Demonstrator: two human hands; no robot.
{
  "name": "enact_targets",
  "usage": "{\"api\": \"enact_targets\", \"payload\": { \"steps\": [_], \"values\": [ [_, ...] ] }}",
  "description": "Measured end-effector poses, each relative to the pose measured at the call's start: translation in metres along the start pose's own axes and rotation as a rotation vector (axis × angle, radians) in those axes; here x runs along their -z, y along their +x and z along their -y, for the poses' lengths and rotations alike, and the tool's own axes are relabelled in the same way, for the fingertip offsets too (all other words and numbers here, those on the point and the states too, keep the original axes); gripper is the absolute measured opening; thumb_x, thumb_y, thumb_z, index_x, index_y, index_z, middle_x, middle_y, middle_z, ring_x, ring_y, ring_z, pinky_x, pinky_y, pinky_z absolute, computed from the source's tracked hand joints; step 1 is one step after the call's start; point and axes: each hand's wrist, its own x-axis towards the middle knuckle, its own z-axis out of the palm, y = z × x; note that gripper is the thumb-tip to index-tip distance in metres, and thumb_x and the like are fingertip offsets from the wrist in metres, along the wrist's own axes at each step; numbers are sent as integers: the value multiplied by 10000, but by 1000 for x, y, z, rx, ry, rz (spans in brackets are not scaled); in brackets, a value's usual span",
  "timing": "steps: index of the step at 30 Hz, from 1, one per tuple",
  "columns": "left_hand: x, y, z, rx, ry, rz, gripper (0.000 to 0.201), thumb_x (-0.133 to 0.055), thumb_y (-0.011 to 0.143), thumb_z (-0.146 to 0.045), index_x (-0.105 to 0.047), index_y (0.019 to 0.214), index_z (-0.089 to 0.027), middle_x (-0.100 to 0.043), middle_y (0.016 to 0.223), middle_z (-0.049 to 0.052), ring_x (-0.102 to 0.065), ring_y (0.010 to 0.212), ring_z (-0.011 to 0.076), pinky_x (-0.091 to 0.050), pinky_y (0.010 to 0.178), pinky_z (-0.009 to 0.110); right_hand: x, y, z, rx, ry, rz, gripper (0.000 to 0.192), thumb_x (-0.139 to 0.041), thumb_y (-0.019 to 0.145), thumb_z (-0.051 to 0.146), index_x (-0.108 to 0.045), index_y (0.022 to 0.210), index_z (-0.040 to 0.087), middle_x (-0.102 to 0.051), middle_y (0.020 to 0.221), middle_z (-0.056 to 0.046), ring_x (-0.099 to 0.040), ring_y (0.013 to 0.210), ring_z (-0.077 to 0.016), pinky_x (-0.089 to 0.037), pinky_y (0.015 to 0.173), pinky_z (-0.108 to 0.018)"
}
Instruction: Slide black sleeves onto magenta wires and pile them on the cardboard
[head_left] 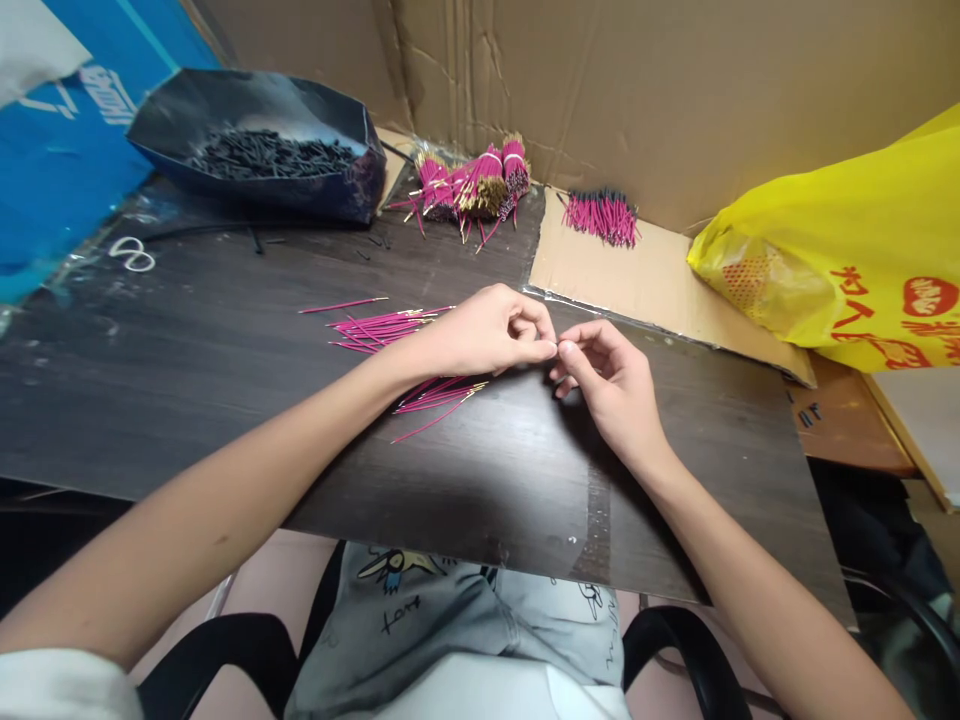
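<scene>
Fingertips meet at the middle of the dark table [225, 400]: the left hand [487, 330] and the right hand [611, 385] come together thumb to thumb, and whatever sits between those tips is too small to make out. The left hand's fingers are curled tight, thumb pressed against forefinger in a pinch. The right hand's fingers are half curled, thumb and forefinger nipped together at the same spot, the other fingers loosely bent below.

Just behind and under the left hand lies the loose pile of pink wires [382, 328], fanned out on the table top, some poking out on the near side of the wrist with bare tips showing. The pile touches or passes beneath the left hand; the right hand is clear of it.

Both forearms reach in from the near edge, the left crossing from the near left, the right from the near right, wrists low over the table.

Farther back, bundled pink wires [480, 185] lie at the table's far edge, and another small bunch of wires [602, 215] rests on a cardboard sheet [660, 285] to the right. A dark tray of black pieces [262, 150] stands far left, a yellow plastic bag [847, 260] far right, a cardboard wall [675, 90] behind everything.
</scene>
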Motion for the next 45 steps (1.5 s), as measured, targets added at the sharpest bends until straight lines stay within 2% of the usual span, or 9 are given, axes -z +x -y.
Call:
{"api": "enact_targets", "payload": {
  "steps": [4,8,11,21,26,31,34,39,45],
  "values": [
    [15,-7,-9,11,214,-4,211,-731,889,-347,-750,820,-148,-496,555,-53,-389,501,37,-269,520,211,1,0,-1,1,-46,-12,272,-724,988,442,-640,987,183,-658,855,-10,-642,721,-103,-566,609,-216],
    [40,-19,-20,162,615,179,206,-802,817,-357,-722,720,-193,-507,530,-57,-392,490,62,-244,521,255,1,0,1,12,-65,-31,250,-708,996,422,-631,981,185,-638,832,-1,-614,682,-91,-553,603,-214],
    [47,-25,-24,248,808,231,212,-830,791,-384,-713,743,-213,-564,544,-52,-421,492,85,-256,550,267,0,0,3,19,-87,-37,226,-697,1001,401,-631,974,186,-631,811,12,-596,649,-82,-537,609,-217],
    [43,-24,-14,280,925,187,196,-730,832,-429,-754,830,-235,-724,769,12,-520,607,133,-296,636,284,1,-1,1,40,-151,-38,198,-689,1005,375,-645,967,186,-632,781,22,-582,642,-85,-482,633,-240],
    [28,-27,-27,301,1109,149,265,-525,847,-230,-786,876,-194,-742,810,70,-532,607,158,-291,665,311,1,-1,-2,57,-226,-36,187,-687,1007,378,-660,970,196,-652,829,13,-588,696,-91,-471,653,-252],
    [12,-25,-36,327,1213,151,285,-565,872,-298,-797,930,-142,-764,917,137,-669,816,257,-357,714,319,0,-1,-4,84,-270,-10,186,-673,1015,380,-656,979,198,-660,886,4,-605,725,-96,-487,655,-254],
    [12,-21,-32,281,1200,140,247,-581,858,-293,-777,841,-144,-743,818,111,-626,726,209,-321,688,307,0,-2,-4,79,-258,7,202,-673,1020,395,-655,983,197,-665,906,-4,-610,728,-93,-493,641,-243],
    [18,-18,-26,89,790,105,109,-660,779,-272,-735,771,-192,-653,649,-21,-495,570,99,-279,634,276,0,1,-3,27,-72,43,237,-710,992,413,-637,971,188,-642,797,8,-597,651,-83,-503,574,-216],
    [16,-17,-25,49,634,110,51,-652,776,-206,-693,751,-188,-578,584,-64,-474,539,75,-280,607,266,0,6,0,-96,151,102,323,-795,899,451,-623,925,180,-660,845,-16,-680,732,-128,-601,574,-243]
  ]
}}
